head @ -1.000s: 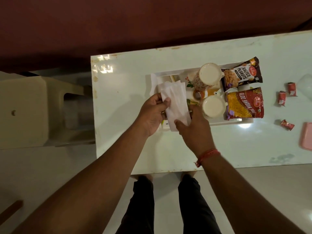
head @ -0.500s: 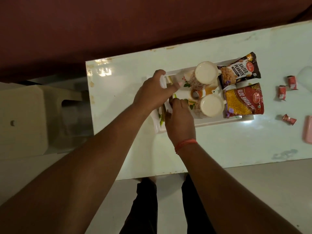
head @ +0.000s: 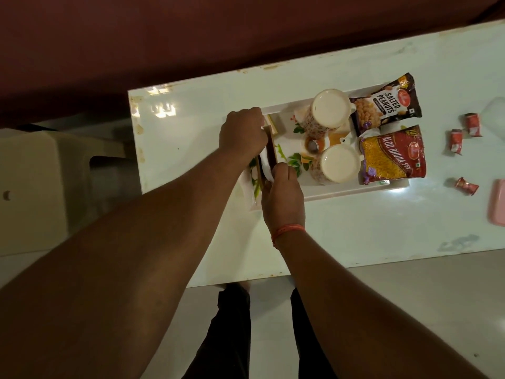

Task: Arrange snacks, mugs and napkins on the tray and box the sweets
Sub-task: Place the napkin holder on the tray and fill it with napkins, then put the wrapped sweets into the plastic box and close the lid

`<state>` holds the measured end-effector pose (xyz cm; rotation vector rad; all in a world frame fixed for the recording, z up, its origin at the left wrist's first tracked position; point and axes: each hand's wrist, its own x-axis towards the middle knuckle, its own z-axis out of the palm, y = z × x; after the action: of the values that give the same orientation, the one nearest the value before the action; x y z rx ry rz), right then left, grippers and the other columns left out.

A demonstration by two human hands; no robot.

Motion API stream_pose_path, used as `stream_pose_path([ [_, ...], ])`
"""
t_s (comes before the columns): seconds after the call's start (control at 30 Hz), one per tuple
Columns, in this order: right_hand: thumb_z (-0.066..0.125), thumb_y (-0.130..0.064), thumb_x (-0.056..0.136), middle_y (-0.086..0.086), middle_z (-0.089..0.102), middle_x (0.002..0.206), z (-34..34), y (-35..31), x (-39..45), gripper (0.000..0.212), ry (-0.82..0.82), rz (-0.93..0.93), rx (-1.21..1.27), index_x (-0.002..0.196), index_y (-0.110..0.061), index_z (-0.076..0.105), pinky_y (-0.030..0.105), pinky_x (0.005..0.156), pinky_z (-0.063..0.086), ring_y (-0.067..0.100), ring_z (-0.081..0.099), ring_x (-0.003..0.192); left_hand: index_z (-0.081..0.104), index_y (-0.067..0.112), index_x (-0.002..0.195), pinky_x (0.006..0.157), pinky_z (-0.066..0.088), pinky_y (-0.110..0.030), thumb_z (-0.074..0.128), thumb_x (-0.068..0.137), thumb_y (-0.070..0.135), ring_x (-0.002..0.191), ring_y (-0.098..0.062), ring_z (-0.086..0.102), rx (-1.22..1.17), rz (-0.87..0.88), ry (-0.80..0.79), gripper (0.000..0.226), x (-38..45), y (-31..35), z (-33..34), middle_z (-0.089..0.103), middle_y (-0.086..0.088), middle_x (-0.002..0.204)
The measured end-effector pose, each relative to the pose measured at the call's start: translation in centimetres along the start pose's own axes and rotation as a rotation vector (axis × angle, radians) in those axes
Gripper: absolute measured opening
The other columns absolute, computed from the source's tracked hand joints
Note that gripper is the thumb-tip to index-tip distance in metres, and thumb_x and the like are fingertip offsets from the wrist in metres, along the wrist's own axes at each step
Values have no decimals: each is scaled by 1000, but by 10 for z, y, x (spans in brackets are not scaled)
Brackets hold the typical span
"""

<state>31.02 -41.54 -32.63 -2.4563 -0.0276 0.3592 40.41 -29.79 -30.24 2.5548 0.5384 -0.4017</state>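
Observation:
A white flowered tray [head: 341,192] lies on the pale table [head: 191,138]. On it stand two white mugs [head: 330,108] [head: 340,163], with a salted peanuts pack [head: 389,105] and a red aloo bhujia pack [head: 395,155] to their right. At the tray's left end stands a wooden napkin holder [head: 271,149] with a white napkin [head: 264,165] between its slats. My left hand [head: 241,132] curls over the napkin at the holder's far end. My right hand [head: 282,192] pinches its near end. Three red wrapped sweets [head: 472,124] [head: 456,138] [head: 466,185] lie on the table, right of the tray.
A pink box part [head: 498,206] shows at the right edge, near the sweets. Something clear [head: 496,110] sits at the far right. A beige plastic stool [head: 32,173] stands left of the table. A dark red wall runs behind.
The napkin that both hands held spread above the tray's left end has gone down into the wooden holder. Both hands have closed in on the holder's two ends.

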Motion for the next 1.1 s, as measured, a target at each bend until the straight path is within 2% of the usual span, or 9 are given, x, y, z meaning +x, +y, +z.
stream_pose_path([
  [0.17,58,-12,92,7,60,104,2,7,1,18,-21,13,-90,109,-14,52,36,71,53,26,61,90,63,16,111,88,48,-41,54,88,15,114,-30,50,25,3,4,25,4,-2,8,66,-4,112],
  [0.33,61,-21,90,3,59,105,1,11,0,22,-38,16,-153,110,-17,50,35,66,51,24,62,88,59,19,121,98,43,-41,52,90,19,123,-30,44,-66,-24,-32,32,8,-8,14,61,-2,127],
  [0.5,64,-28,89,3,59,107,-1,12,-2,28,-60,16,-128,111,-18,49,36,68,54,25,64,87,46,17,139,101,41,-38,51,94,20,128,-31,44,-154,-7,-77,45,4,-8,14,56,-7,135],
  [0.7,65,-37,89,2,58,112,-9,17,-4,36,-75,-3,-80,114,-18,47,37,70,56,24,65,89,36,12,146,109,41,-41,48,99,18,130,-29,49,-245,-23,-37,49,-5,-2,11,51,-11,143],
  [0.83,64,-41,89,1,52,127,-19,27,-8,46,-118,-1,-73,123,-20,44,39,75,57,24,65,100,29,14,150,110,40,-37,45,101,22,133,-28,48,-319,-116,0,52,-19,-1,9,46,-10,148],
  [1.03,59,-50,89,2,47,135,-44,43,-11,58,-200,-52,-100,133,-18,40,39,80,56,25,63,109,30,13,149,111,39,-42,42,102,31,135,-29,45,-377,-242,84,52,-65,-10,21,45,-11,148],
  [1.1,55,-52,90,5,48,133,-53,49,-14,61,-225,-85,-121,135,-15,39,39,82,55,27,62,110,32,12,149,111,38,-39,43,101,33,136,-28,44,-374,-262,126,53,-86,-15,31,46,-12,148],
])
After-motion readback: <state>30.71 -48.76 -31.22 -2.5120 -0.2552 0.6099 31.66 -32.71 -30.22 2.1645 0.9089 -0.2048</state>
